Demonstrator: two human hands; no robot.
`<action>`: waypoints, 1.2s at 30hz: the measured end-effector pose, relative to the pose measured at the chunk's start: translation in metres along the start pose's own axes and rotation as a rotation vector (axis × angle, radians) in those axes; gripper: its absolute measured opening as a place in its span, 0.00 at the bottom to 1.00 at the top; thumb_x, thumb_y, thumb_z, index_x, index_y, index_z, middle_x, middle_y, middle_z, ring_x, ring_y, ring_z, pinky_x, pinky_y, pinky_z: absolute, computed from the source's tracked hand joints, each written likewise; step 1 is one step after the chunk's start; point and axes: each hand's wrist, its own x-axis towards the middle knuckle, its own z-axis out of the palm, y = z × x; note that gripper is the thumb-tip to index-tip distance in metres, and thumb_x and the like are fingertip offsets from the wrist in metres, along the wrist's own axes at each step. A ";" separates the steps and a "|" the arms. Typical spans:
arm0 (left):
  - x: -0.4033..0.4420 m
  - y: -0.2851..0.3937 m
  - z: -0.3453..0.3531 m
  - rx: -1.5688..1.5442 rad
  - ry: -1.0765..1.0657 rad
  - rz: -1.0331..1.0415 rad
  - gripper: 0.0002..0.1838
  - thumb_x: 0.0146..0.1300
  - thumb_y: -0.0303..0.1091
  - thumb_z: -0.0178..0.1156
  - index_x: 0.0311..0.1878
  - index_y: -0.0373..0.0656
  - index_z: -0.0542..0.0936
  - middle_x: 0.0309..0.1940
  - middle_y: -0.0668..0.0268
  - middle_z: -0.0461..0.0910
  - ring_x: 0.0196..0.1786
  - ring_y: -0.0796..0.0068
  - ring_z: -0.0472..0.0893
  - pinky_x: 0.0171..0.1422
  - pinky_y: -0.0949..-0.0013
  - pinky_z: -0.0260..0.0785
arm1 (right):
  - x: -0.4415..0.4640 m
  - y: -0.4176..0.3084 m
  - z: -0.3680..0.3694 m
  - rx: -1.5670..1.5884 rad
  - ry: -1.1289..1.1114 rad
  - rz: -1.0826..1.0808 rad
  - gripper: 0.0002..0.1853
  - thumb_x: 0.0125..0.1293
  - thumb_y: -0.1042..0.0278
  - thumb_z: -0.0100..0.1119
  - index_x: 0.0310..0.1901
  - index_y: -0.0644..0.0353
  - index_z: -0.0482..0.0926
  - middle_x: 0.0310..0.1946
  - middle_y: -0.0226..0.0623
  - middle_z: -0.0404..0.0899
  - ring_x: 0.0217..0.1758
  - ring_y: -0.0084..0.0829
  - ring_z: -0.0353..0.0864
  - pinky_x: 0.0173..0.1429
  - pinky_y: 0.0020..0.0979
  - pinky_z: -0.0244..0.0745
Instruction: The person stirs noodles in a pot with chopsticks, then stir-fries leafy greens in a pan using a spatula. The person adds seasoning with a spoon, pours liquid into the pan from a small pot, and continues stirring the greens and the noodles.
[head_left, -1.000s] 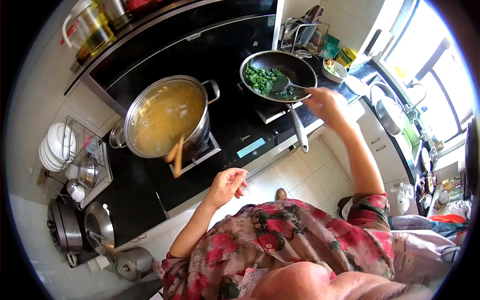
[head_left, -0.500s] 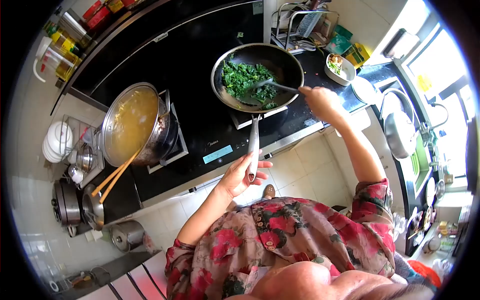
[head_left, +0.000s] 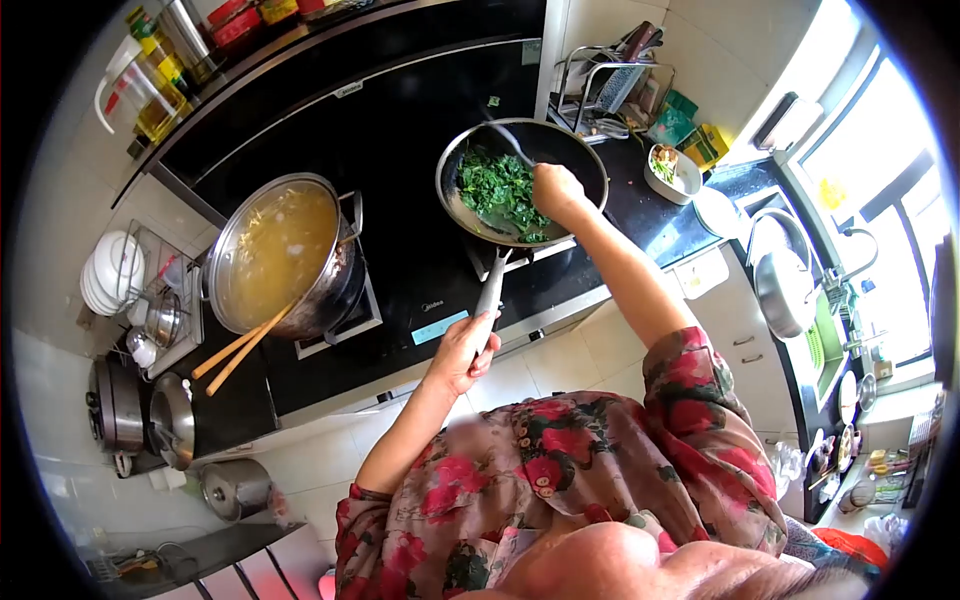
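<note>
My left hand [head_left: 463,355] is wrapped around the grey handle [head_left: 490,292] of a frying pan [head_left: 592,190] on the stove. Chopped leafy greens [head_left: 497,190] lie in the pan, mostly toward its left and near side. My right hand [head_left: 558,193] is closed over the pan, gripping a grey spatula [head_left: 517,147]. The spatula points up and left toward the far rim; its dark end is hard to make out against the black stove back.
Left of the pan, a large pot [head_left: 320,290] holds yellowish broth [head_left: 283,245], with long wooden chopsticks [head_left: 240,352] leaning out. A white dish [head_left: 688,183] of food stands at the right, before the sink [head_left: 828,350]. A knife rack [head_left: 610,75] stands behind.
My left hand has gone from loosely spread fingers to a closed grip on the pan handle. My right hand has moved left over the pan, and the spatula has lifted from the greens toward the far rim.
</note>
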 end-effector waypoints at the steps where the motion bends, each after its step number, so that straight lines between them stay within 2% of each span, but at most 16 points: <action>1: 0.000 0.001 0.000 -0.002 -0.005 -0.005 0.16 0.67 0.42 0.57 0.49 0.41 0.74 0.24 0.64 0.75 0.12 0.84 0.63 0.13 0.80 0.51 | -0.003 -0.009 0.003 -0.010 -0.002 -0.041 0.08 0.56 0.74 0.55 0.35 0.61 0.84 0.38 0.49 0.83 0.45 0.44 0.83 0.49 0.39 0.80; 5: 0.001 -0.001 -0.004 -0.017 -0.031 -0.030 0.15 0.66 0.43 0.57 0.46 0.42 0.72 0.25 0.62 0.76 0.13 0.82 0.64 0.13 0.79 0.50 | -0.015 -0.015 0.011 -0.081 0.003 -0.167 0.07 0.53 0.74 0.57 0.33 0.62 0.82 0.34 0.49 0.83 0.41 0.44 0.84 0.45 0.39 0.80; 7: 0.002 0.000 -0.005 -0.032 -0.042 -0.020 0.14 0.66 0.43 0.57 0.46 0.42 0.71 0.25 0.61 0.76 0.13 0.82 0.64 0.14 0.79 0.50 | -0.034 -0.004 -0.003 -0.192 -0.025 -0.315 0.08 0.52 0.72 0.57 0.35 0.60 0.82 0.33 0.48 0.82 0.40 0.45 0.84 0.44 0.40 0.79; 10: 0.001 0.003 -0.006 -0.038 -0.050 -0.017 0.15 0.67 0.43 0.56 0.48 0.42 0.71 0.27 0.60 0.76 0.14 0.82 0.64 0.14 0.79 0.51 | -0.063 0.014 -0.041 -0.284 -0.097 -0.328 0.10 0.59 0.67 0.56 0.42 0.53 0.79 0.32 0.44 0.82 0.40 0.44 0.82 0.45 0.42 0.76; 13: -0.001 0.003 -0.008 -0.019 -0.055 -0.016 0.16 0.67 0.43 0.56 0.49 0.42 0.71 0.27 0.60 0.76 0.14 0.82 0.64 0.15 0.79 0.52 | -0.058 0.036 -0.064 -0.188 -0.027 -0.329 0.15 0.62 0.65 0.55 0.50 0.52 0.80 0.38 0.43 0.82 0.44 0.46 0.80 0.49 0.42 0.75; 14: 0.000 0.002 -0.008 -0.009 -0.052 -0.012 0.17 0.67 0.43 0.56 0.50 0.41 0.72 0.27 0.60 0.76 0.14 0.82 0.64 0.15 0.80 0.52 | -0.047 0.044 -0.058 -0.120 0.046 -0.346 0.13 0.62 0.65 0.53 0.47 0.53 0.81 0.37 0.44 0.82 0.43 0.47 0.80 0.49 0.42 0.75; 16: 0.000 0.001 -0.007 0.007 -0.042 0.003 0.17 0.67 0.43 0.56 0.51 0.41 0.72 0.27 0.60 0.76 0.14 0.83 0.64 0.15 0.80 0.52 | -0.017 0.046 -0.039 -0.178 0.051 -0.265 0.11 0.62 0.68 0.52 0.42 0.57 0.81 0.36 0.47 0.82 0.43 0.48 0.81 0.48 0.43 0.76; 17: 0.000 0.000 -0.006 0.007 -0.034 0.009 0.17 0.67 0.43 0.55 0.51 0.40 0.73 0.26 0.60 0.77 0.13 0.84 0.63 0.15 0.80 0.51 | -0.005 0.040 -0.031 -0.268 0.017 -0.195 0.08 0.57 0.73 0.55 0.36 0.60 0.83 0.36 0.48 0.83 0.44 0.42 0.84 0.48 0.38 0.79; 20: -0.002 -0.001 0.000 -0.003 0.018 0.024 0.18 0.68 0.42 0.54 0.54 0.39 0.73 0.25 0.61 0.76 0.12 0.85 0.62 0.14 0.80 0.51 | 0.002 0.013 -0.020 -0.172 0.103 -0.106 0.08 0.55 0.74 0.58 0.35 0.59 0.84 0.37 0.45 0.84 0.43 0.38 0.85 0.45 0.35 0.81; 22: 0.000 -0.005 0.001 -0.008 0.025 0.040 0.19 0.69 0.42 0.52 0.56 0.38 0.73 0.25 0.61 0.76 0.12 0.85 0.61 0.14 0.81 0.51 | -0.002 -0.005 -0.016 -0.154 0.011 -0.168 0.08 0.55 0.73 0.58 0.35 0.60 0.84 0.37 0.45 0.84 0.42 0.37 0.85 0.45 0.34 0.81; 26: 0.000 -0.006 0.011 0.027 0.045 0.045 0.20 0.70 0.42 0.51 0.56 0.37 0.73 0.25 0.61 0.76 0.12 0.85 0.61 0.14 0.81 0.51 | -0.014 -0.018 0.021 -0.259 0.114 -0.349 0.08 0.55 0.72 0.58 0.35 0.63 0.83 0.38 0.45 0.82 0.38 0.36 0.85 0.40 0.31 0.81; 28: -0.003 -0.008 0.017 0.041 0.066 0.055 0.20 0.70 0.42 0.50 0.56 0.36 0.72 0.26 0.61 0.76 0.11 0.85 0.61 0.13 0.81 0.50 | -0.024 -0.006 0.022 -0.219 0.096 -0.353 0.08 0.55 0.72 0.58 0.35 0.63 0.82 0.37 0.44 0.83 0.37 0.35 0.85 0.37 0.31 0.81; 30: -0.001 -0.009 0.017 0.039 0.068 0.057 0.20 0.70 0.42 0.50 0.56 0.36 0.73 0.26 0.61 0.77 0.11 0.85 0.61 0.13 0.81 0.50 | -0.029 0.021 0.020 -0.217 0.093 -0.543 0.07 0.56 0.73 0.57 0.34 0.62 0.82 0.33 0.43 0.83 0.37 0.33 0.85 0.36 0.30 0.80; 32: -0.001 -0.011 0.019 0.036 0.124 0.063 0.20 0.71 0.40 0.48 0.57 0.36 0.73 0.24 0.63 0.77 0.10 0.87 0.58 0.12 0.82 0.49 | -0.049 0.040 -0.003 -0.299 0.079 -0.615 0.05 0.55 0.74 0.58 0.32 0.60 0.82 0.29 0.39 0.84 0.37 0.33 0.86 0.38 0.29 0.80; 34: -0.001 -0.011 0.019 0.036 0.128 0.074 0.20 0.71 0.41 0.48 0.57 0.36 0.73 0.25 0.63 0.78 0.10 0.87 0.59 0.11 0.82 0.49 | -0.063 0.056 -0.044 -0.390 -0.093 -0.587 0.05 0.54 0.74 0.59 0.33 0.54 0.83 0.31 0.36 0.84 0.37 0.33 0.86 0.39 0.30 0.80; 36: -0.002 -0.012 0.020 0.033 0.130 0.050 0.20 0.71 0.41 0.48 0.57 0.35 0.73 0.25 0.63 0.78 0.10 0.87 0.59 0.11 0.82 0.49 | -0.059 0.078 -0.079 -0.364 -0.145 -0.569 0.07 0.56 0.73 0.57 0.36 0.53 0.83 0.31 0.39 0.83 0.41 0.38 0.85 0.42 0.35 0.80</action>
